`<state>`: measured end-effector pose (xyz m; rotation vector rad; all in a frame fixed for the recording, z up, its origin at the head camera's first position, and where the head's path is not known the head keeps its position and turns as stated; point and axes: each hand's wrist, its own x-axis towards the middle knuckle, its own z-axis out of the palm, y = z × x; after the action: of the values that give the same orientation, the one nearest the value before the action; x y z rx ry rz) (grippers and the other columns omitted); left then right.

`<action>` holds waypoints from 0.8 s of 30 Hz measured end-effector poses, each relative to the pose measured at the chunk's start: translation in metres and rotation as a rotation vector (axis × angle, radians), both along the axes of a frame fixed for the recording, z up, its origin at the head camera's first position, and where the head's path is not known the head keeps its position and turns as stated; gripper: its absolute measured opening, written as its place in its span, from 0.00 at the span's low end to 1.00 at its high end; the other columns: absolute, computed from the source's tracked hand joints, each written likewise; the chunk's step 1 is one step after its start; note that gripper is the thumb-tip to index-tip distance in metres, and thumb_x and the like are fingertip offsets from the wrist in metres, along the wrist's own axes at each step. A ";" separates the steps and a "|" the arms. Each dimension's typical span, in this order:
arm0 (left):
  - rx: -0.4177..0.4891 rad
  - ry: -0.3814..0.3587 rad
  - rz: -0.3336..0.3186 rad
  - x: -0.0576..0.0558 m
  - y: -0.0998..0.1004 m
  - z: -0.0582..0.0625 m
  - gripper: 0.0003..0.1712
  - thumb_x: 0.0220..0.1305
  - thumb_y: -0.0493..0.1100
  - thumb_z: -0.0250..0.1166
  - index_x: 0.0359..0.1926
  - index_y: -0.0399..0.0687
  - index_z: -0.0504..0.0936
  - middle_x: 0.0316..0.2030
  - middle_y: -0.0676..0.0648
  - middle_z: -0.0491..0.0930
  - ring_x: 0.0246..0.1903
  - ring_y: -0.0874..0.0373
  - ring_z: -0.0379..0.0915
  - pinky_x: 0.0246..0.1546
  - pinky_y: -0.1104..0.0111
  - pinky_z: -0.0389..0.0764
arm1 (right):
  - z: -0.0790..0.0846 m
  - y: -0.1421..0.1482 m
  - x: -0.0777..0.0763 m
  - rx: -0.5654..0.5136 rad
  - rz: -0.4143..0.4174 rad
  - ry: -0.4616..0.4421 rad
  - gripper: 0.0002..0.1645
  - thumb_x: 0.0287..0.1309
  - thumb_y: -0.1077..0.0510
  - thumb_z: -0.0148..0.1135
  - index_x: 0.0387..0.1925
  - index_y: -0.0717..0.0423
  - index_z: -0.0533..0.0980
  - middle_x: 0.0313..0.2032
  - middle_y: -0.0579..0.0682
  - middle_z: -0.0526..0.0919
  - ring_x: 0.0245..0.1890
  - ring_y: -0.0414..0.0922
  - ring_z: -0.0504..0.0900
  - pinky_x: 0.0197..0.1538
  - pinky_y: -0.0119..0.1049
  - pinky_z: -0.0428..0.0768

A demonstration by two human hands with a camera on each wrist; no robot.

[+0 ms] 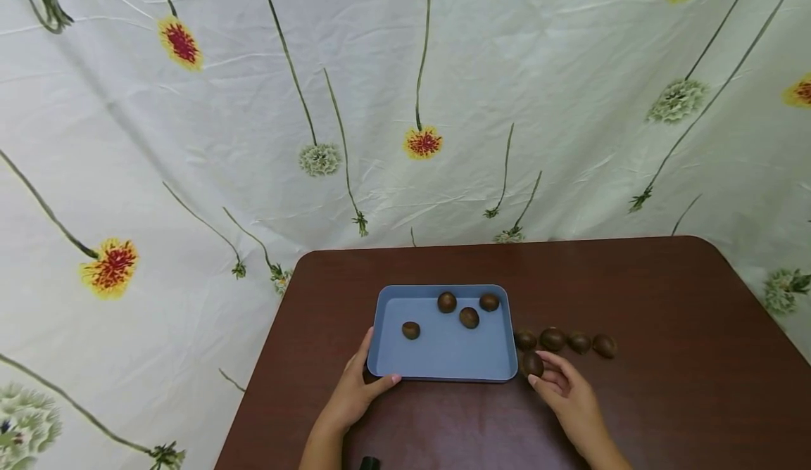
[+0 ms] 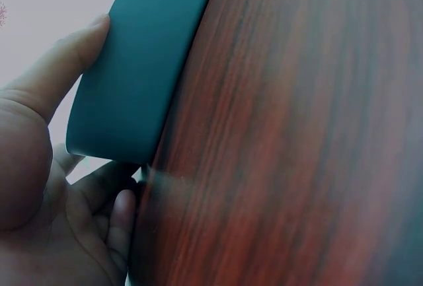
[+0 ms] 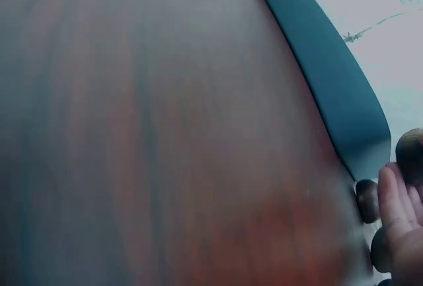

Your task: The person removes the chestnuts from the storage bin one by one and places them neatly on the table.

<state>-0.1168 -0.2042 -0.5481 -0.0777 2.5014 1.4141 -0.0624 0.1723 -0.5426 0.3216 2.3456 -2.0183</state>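
Note:
The shallow blue tray (image 1: pixel 437 366) lies on the dark wooden table, with several brown round fruits inside, one (image 1: pixel 410 330) left of the rest. My left hand (image 1: pixel 352 391) grips the tray's front left corner, thumb on the front rim and the other fingers along the left side. In the left wrist view, that thumb lies against the tray's wall (image 2: pixel 135 74). Just off the tray's front right corner, my right hand (image 1: pixel 570 399) pinches a brown round fruit (image 1: pixel 532 364) between thumb and fingers. The same fruit (image 3: pixel 411 157) shows partly at the right wrist view's edge.
A row of several more brown fruits (image 1: pixel 579 342) sits on the table to the right of the tray. Behind the table (image 1: pixel 671 280) hangs a pale cloth (image 1: pixel 570 104) with a flower print. A small dark object (image 1: pixel 370 463) shows at the bottom edge.

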 end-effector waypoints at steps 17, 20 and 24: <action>0.017 0.015 -0.010 -0.001 -0.002 -0.002 0.64 0.57 0.59 0.76 0.82 0.66 0.42 0.80 0.39 0.47 0.79 0.35 0.41 0.70 0.31 0.52 | -0.003 0.012 -0.012 0.252 0.098 -0.132 0.34 0.62 0.49 0.71 0.65 0.57 0.74 0.51 0.55 0.84 0.42 0.38 0.82 0.43 0.27 0.80; 0.010 0.014 -0.008 -0.001 -0.002 -0.002 0.64 0.56 0.60 0.76 0.82 0.66 0.43 0.80 0.39 0.48 0.79 0.34 0.41 0.70 0.31 0.53 | -0.003 0.012 -0.013 0.276 0.114 -0.116 0.33 0.61 0.52 0.72 0.65 0.59 0.74 0.53 0.57 0.81 0.42 0.38 0.81 0.43 0.26 0.80; 0.003 0.015 -0.004 -0.001 -0.001 -0.003 0.64 0.56 0.60 0.76 0.82 0.66 0.43 0.80 0.38 0.48 0.79 0.34 0.42 0.70 0.31 0.53 | -0.004 0.013 -0.015 0.280 0.120 -0.107 0.33 0.61 0.54 0.71 0.65 0.62 0.74 0.54 0.58 0.79 0.41 0.37 0.80 0.40 0.27 0.80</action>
<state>-0.1180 -0.2055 -0.5507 -0.0616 2.5096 1.4218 -0.0777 0.1851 -0.5463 0.2798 2.5123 -1.5825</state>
